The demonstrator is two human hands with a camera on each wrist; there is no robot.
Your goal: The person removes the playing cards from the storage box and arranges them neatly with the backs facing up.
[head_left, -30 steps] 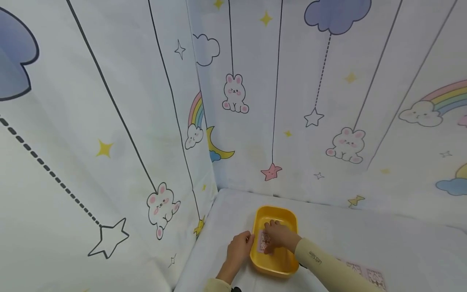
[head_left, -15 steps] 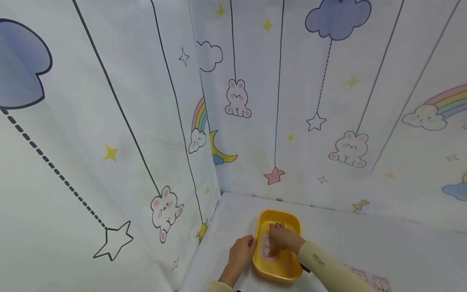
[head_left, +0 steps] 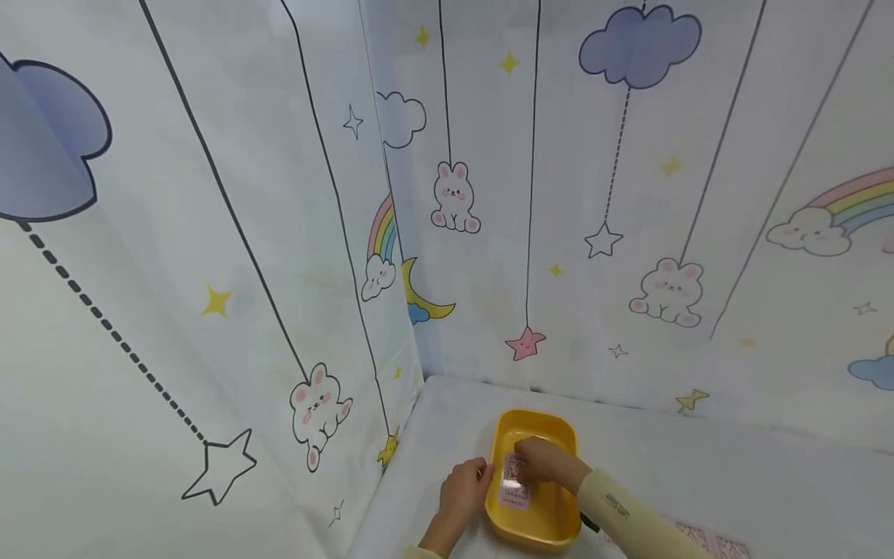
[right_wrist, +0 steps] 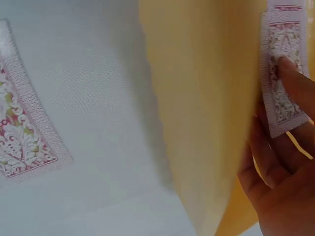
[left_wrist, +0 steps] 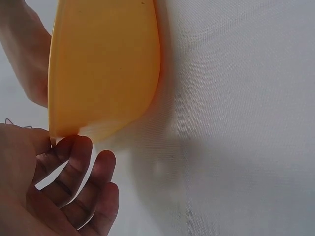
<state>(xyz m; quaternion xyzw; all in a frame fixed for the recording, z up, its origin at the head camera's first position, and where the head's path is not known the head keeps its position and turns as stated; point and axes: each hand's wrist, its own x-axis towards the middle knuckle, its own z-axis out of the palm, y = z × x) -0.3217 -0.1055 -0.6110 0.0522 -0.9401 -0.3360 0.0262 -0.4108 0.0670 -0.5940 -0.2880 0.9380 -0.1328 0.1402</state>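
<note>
A yellow plastic tub [head_left: 534,520] with rounded corners sits on the white-covered table. At its left rim is my left hand [head_left: 461,493]; in the left wrist view, the thumb and index finger pinch the tub's edge [left_wrist: 55,98] while the other fingers curl loosely outside. My right hand [head_left: 548,462] reaches into the tub and holds a flat pink packet with an ornate printed pattern [head_left: 514,495]. The right wrist view shows the thumb on the face of this packet [right_wrist: 283,42] and fingers behind it. Part of another pink packet [right_wrist: 288,6] shows just beyond it.
More pink patterned packets [head_left: 691,534] lie on the table right of the tub, partly hidden by my right sleeve [head_left: 621,512]. White fabric walls [head_left: 482,256] printed with rabbits, clouds and stars rise behind and to the left.
My right fingers have drawn in from the far part of the tub and curled more, and more of the packet's face shows. My left hand stays at the rim. The head view has shifted slightly.
</note>
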